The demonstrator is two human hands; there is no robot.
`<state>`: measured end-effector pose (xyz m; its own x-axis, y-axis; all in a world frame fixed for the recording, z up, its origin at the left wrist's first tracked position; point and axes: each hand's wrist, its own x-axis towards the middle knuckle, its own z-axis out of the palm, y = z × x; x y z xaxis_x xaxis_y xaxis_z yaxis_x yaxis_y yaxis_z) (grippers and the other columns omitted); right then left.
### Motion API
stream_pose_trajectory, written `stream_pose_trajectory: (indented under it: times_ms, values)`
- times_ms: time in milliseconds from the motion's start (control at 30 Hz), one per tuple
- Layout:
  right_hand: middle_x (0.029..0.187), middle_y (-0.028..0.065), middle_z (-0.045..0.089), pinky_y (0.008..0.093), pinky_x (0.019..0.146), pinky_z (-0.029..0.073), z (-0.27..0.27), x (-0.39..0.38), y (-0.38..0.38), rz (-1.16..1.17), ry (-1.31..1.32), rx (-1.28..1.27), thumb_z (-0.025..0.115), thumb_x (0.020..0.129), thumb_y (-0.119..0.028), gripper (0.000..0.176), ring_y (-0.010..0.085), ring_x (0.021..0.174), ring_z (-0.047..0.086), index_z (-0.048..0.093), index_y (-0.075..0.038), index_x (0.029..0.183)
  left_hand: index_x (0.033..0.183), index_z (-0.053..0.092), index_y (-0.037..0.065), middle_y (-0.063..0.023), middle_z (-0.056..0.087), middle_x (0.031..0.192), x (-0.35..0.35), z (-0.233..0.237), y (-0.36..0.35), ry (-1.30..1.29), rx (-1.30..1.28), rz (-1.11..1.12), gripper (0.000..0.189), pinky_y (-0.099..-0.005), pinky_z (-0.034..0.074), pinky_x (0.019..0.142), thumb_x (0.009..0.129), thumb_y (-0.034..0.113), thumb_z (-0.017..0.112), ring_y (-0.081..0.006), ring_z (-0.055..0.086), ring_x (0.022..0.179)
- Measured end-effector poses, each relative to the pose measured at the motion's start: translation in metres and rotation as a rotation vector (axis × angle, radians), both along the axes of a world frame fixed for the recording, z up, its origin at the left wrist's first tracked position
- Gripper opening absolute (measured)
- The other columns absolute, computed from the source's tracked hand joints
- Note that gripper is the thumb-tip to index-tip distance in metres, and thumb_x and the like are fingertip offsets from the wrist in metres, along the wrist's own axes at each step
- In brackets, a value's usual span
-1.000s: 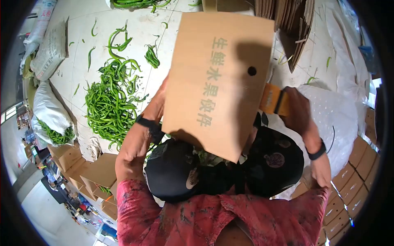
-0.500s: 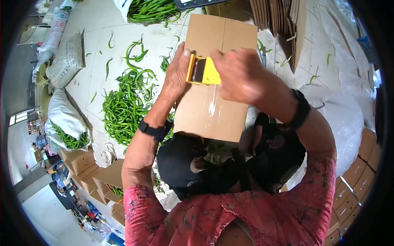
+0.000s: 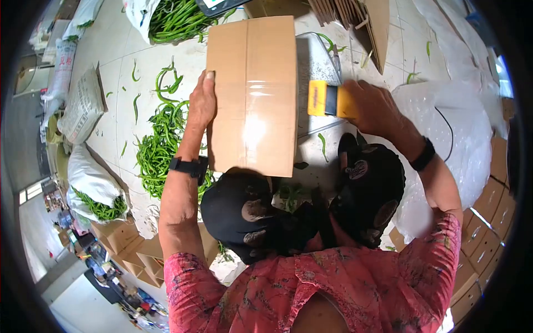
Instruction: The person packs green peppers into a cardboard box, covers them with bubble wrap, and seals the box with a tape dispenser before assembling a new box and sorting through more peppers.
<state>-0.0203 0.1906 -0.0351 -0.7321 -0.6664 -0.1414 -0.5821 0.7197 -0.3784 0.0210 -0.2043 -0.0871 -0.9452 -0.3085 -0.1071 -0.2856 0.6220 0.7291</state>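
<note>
A closed cardboard box (image 3: 227, 105) stands before my knees, with shiny clear tape along its centre seam. My left hand (image 3: 202, 102) grips the box's left side, thumb at the top edge; some fingers are hidden. Off to the right of the box, my right hand (image 3: 375, 111) is closed around a yellow tape dispenser (image 3: 317, 99), which is apart from the cardboard. Behind the box's right side shows a grey metal platform (image 3: 316, 55).
Green chili peppers (image 3: 161, 150) lie heaped on the floor to the left. A white sack of peppers (image 3: 139, 19) and a dark device with a screen (image 3: 219, 6) are at the top. Flattened cardboard (image 3: 375, 33) leans at upper right, above plastic sheeting (image 3: 438, 139).
My right hand has moved the tape dispenser off the box to the right. The box has shifted left with my left hand and turned more upright in view; tape covers more of its seam.
</note>
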Motion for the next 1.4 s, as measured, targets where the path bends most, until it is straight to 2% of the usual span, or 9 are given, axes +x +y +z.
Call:
stream_pose_trajectory:
  times_ms: [400,733,800,1000,1167,1200,1267,1333,1400]
  values:
    - [0.1,0.018,0.059,0.0483,0.08,0.051,-0.17,0.028,0.113,-0.218,-0.101,-0.134,0.078,0.068,-0.016,0.057,0.0413,0.093,0.061,0.049,-0.006,0.117,0.127,0.055,-0.006,-0.0188,0.063,0.119,0.001,-0.002,0.0,-0.162,0.144,0.063,0.07,-0.0348,0.042,0.099,0.101,0.054,0.031,-0.0251,0.058,0.11]
    - [0.102,0.019,0.061,0.0441,0.081,0.048,-0.178,0.019,0.027,-0.002,0.036,0.065,0.066,0.068,-0.006,0.052,0.0377,0.104,0.06,0.051,0.001,0.117,0.129,0.053,-0.007,-0.0177,0.063,0.119,0.0,-0.007,-0.005,-0.14,0.165,0.05,0.071,-0.0342,0.042,0.099,0.101,0.056,0.033,-0.0234,0.057,0.111]
    - [0.099,0.0117,0.061,0.0416,0.078,0.046,-0.162,0.01,0.002,0.203,0.498,-0.035,0.061,0.073,-0.013,0.029,0.028,0.092,0.059,0.065,0.003,0.098,0.129,0.054,-0.007,-0.0179,0.063,0.119,0.0,-0.006,-0.002,-0.135,0.174,0.049,0.072,-0.0342,0.042,0.099,0.101,0.056,0.033,-0.0234,0.057,0.111]
    - [0.086,0.0118,0.064,0.0411,0.054,0.049,-0.136,-0.03,-0.08,0.388,-0.002,0.479,0.063,0.071,-0.016,0.034,0.0267,0.072,0.065,0.063,0.001,0.101,0.128,0.054,-0.007,-0.019,0.063,0.118,0.0,0.0,-0.002,-0.196,0.15,0.114,0.072,-0.0339,0.043,0.098,0.101,0.056,0.033,-0.0239,0.058,0.109]
    - [0.075,0.0022,0.069,0.0463,0.049,0.048,-0.127,-0.016,-0.102,0.385,0.235,0.548,0.061,0.079,-0.018,0.014,0.0215,0.073,0.068,0.075,-0.015,0.079,0.13,0.053,-0.007,-0.0209,0.063,0.12,0.004,0.0,-0.011,-0.154,0.163,0.084,0.072,-0.0343,0.042,0.099,0.1,0.056,0.034,-0.0261,0.058,0.11]
    - [0.07,0.0024,0.067,0.0376,0.048,0.047,-0.154,-0.019,-0.114,0.332,0.194,0.605,0.063,0.075,-0.015,0.009,0.0198,0.065,0.066,0.072,-0.015,0.075,0.131,0.052,-0.007,-0.0215,0.063,0.12,0.007,-0.005,-0.022,-0.16,0.204,0.095,0.072,-0.0346,0.042,0.099,0.1,0.056,0.034,-0.0268,0.059,0.11]
    - [0.071,0.0058,0.064,0.0401,0.051,0.046,-0.139,-0.023,-0.115,0.327,0.144,0.59,0.06,0.076,-0.012,0.007,0.0231,0.065,0.064,0.067,-0.011,0.076,0.129,0.053,-0.007,-0.0221,0.062,0.121,0.016,-0.011,-0.038,-0.211,0.182,0.125,0.071,-0.0373,0.041,0.1,0.099,0.054,0.033,-0.0291,0.058,0.11]
    - [0.076,0.0087,0.066,0.0474,0.062,0.051,-0.162,-0.033,-0.077,0.326,0.215,-0.045,0.061,0.078,-0.017,0.011,0.0288,0.074,0.065,0.069,-0.011,0.078,0.131,0.051,-0.007,-0.0234,0.059,0.126,0.018,-0.016,-0.04,-0.211,0.319,0.154,0.07,-0.0375,0.039,0.103,0.099,0.052,0.033,-0.03,0.057,0.114]
    - [0.085,0.0138,0.063,0.0431,0.069,0.051,-0.166,-0.037,-0.05,0.289,0.205,0.234,0.063,0.074,-0.021,0.018,0.033,0.077,0.064,0.065,-0.005,0.083,0.134,0.047,-0.008,-0.0248,0.057,0.129,0.011,-0.009,-0.031,-0.162,0.311,0.126,0.07,-0.0374,0.038,0.105,0.099,0.051,0.033,-0.0305,0.054,0.118]
